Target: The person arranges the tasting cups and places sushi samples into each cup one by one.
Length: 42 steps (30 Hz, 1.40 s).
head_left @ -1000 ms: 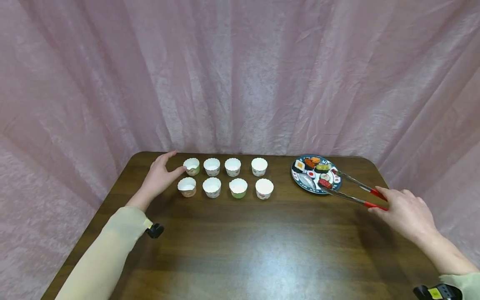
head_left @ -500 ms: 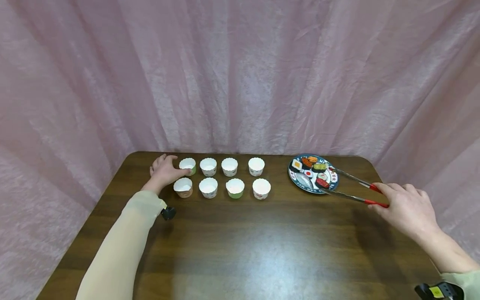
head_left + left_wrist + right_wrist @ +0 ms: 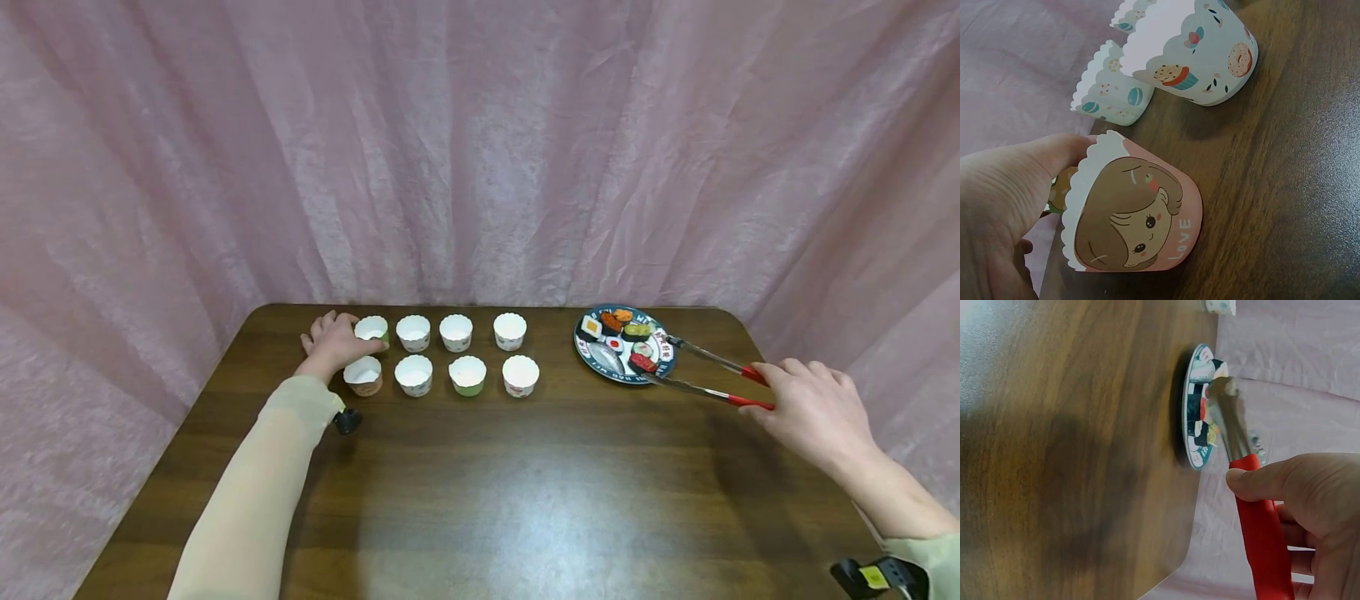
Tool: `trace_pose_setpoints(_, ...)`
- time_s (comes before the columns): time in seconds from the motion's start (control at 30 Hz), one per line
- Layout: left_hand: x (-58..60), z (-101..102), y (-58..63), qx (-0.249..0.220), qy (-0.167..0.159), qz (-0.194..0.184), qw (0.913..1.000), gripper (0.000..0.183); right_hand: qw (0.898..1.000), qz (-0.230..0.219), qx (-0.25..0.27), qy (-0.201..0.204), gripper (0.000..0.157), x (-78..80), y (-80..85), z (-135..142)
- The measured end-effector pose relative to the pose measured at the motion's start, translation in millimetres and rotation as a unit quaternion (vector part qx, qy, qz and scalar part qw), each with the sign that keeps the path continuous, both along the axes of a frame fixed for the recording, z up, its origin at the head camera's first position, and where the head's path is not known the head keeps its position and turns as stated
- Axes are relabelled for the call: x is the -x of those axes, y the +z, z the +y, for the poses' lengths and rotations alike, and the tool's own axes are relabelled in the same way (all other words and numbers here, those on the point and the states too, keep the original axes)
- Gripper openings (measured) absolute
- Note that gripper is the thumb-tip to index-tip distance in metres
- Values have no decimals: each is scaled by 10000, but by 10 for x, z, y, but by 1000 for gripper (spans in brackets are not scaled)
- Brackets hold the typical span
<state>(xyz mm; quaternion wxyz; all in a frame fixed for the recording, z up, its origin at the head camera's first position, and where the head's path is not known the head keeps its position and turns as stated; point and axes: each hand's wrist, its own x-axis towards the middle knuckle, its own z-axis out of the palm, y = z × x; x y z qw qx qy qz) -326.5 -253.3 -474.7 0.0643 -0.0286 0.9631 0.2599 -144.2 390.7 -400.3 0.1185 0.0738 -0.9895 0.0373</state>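
Note:
My left hand (image 3: 333, 340) reaches to the back-left corner of the cups. Its thumb and fingers grip a green paper baking cup (image 3: 372, 327), which stands on the table. In the left wrist view a pink baking cup (image 3: 1141, 212) with a drawn face hides most of that cup. Over at the right, my right hand (image 3: 813, 412) holds red-handled metal tongs (image 3: 697, 389). Their two arms are spread, with the tips over the right side of a round plate (image 3: 581, 348). One tip lies beside a red-topped sushi piece (image 3: 642, 363); whether it touches is unclear.
Several more baking cups (image 3: 467, 377) stand upright in two rows at the back left of the wooden table (image 3: 465, 483). Several other sushi pieces (image 3: 590, 327) lie on the plate. A pink curtain (image 3: 480, 150) hangs behind the table's back edge.
My left hand has moved in from the left, and its thumb and fingers have closed round the green baking cup. The tongs stay spread at the plate. The head view has shifted slightly.

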Motion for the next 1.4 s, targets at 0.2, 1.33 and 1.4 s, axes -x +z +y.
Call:
trace_pose_setpoints(0.2, -8, 35, 0, 110, 11, 68, 9999, 88, 9999, 71, -117, 45, 56, -16, 10, -3)
trace_pose_setpoints(1.33, 3, 17, -24, 163, -32, 90, 9998, 84, 9910, -786, -985, 456, 23, 353, 274, -230)
trace_pose_setpoints(1.4, 8, 24, -15, 192, -45, 81, 9998, 86, 9900, -895, -993, 444, 21, 375, 283, -246)
